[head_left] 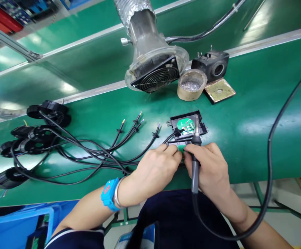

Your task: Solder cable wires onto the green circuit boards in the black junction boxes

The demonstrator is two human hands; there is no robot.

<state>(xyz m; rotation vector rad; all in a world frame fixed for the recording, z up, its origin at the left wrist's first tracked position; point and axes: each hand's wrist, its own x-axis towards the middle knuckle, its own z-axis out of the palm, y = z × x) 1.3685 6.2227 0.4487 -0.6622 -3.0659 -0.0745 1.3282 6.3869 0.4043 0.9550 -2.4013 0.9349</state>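
My right hand [214, 167] is closed round a soldering iron [195, 173], whose tip points away from me over a black plastic case. That far case [171, 125] lies flat and holds a green circuit board [183, 124], with a black cable running to it from the left. Right in front of me is a second green board [181, 148] in a nearer black case, mostly covered by my hands. My left hand [159, 166] is closed at its left side, fingertips pinched together at the board; what they grip is hidden. Right fingertips also touch this nearer board.
A fume extractor hood [155, 72] hangs at the back. Beside it stand a round tub [192, 86], an iron holder [210, 65] and a sponge tray [220, 90]. Several black cables [88, 152] with round black housings [40, 135] spread left. A blue crate [18, 224] sits below.
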